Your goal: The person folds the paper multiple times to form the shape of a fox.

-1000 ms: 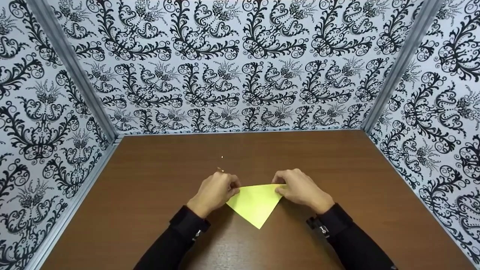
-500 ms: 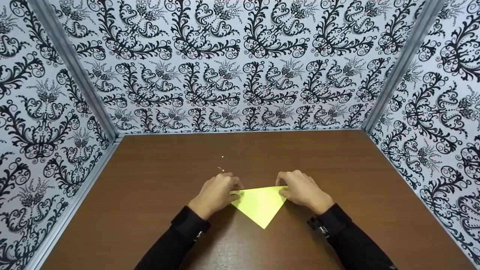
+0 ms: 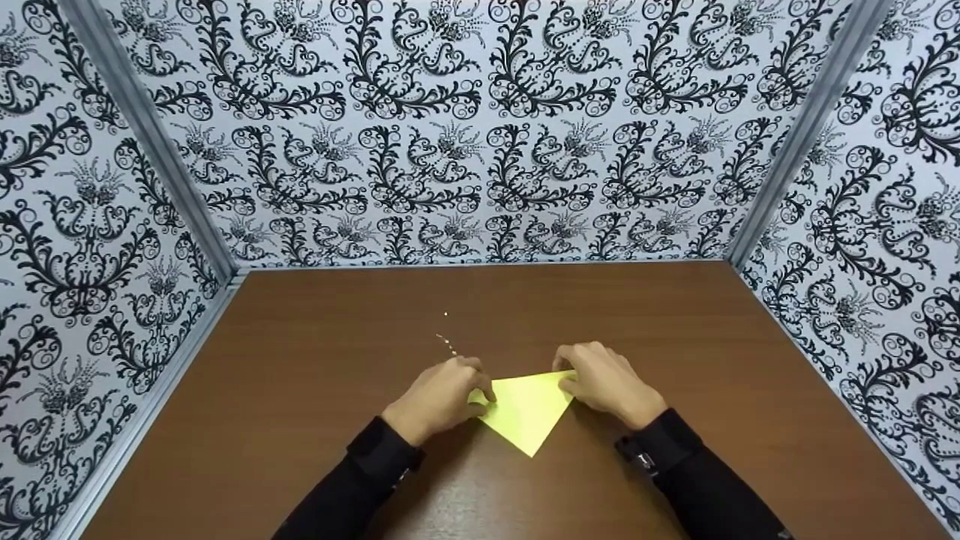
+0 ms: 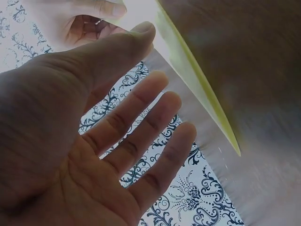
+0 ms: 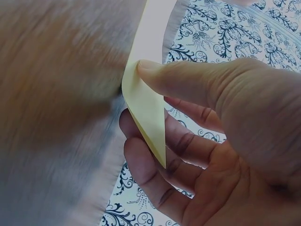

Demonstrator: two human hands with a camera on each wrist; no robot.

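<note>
A yellow sheet of paper [image 3: 529,412], folded into a triangle, spans between my two hands, its point toward me. My left hand [image 3: 442,397] pinches the paper near its left corner. In the left wrist view, the thumb overlaps the sheet's edge and the other fingers spread away from the paper [image 4: 188,70], whose two layers part slightly along one side. My right hand [image 3: 609,381] holds the right corner. In the right wrist view, the thumb presses on the paper [image 5: 148,103], with fingers behind it and the tapered tip sticking out past them.
A brown wooden table [image 3: 337,315] lies beneath the hands. Small pale specks [image 3: 447,341] show on it just beyond my left hand. A patterned black-and-white wall [image 3: 480,135] with grey metal posts [image 3: 150,142] encloses the back and sides.
My left hand has shifted right along the paper, nearer my right hand. The paper's point has moved slightly right. More pale specks show beyond my left hand.
</note>
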